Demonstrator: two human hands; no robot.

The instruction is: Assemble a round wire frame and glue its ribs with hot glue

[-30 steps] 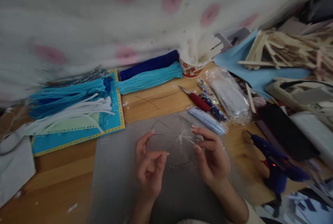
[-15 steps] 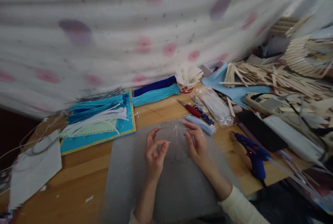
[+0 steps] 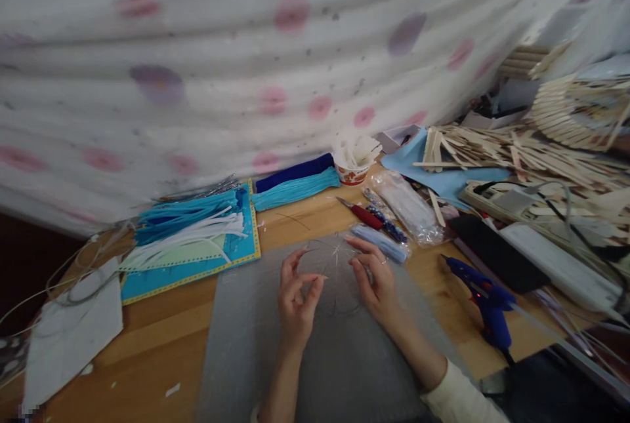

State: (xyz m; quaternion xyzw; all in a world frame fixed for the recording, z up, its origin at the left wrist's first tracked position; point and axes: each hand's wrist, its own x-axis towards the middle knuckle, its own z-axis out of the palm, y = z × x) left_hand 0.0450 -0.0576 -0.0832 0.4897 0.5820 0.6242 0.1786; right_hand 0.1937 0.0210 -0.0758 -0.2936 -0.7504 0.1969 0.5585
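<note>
Between my hands is a thin, round wire frame (image 3: 336, 250), with fine spokes meeting at a bright centre. My left hand (image 3: 296, 302) pinches its left side, thumb and index fingertips pressed together. On the opposite side, my right hand (image 3: 375, 282) grips the rim between thumb and fingers; a ring shows on one finger. The frame is held above a grey mat (image 3: 241, 338). Its lower rim is faint against the mat, so its exact outline is hard to make out.
A blue glue gun (image 3: 485, 298) with a red light lies at right, near a black slab (image 3: 497, 252). Behind are a red-handled tool (image 3: 367, 216), a paper cup (image 3: 353, 174) and wooden sticks (image 3: 492, 147). Pipe cleaners (image 3: 187, 213) lie at left on a blue board (image 3: 191, 284).
The whole view has shifted slightly, so the table sits a little lower in the picture. Both hands keep their hold on the wire frame with almost the same finger positions.
</note>
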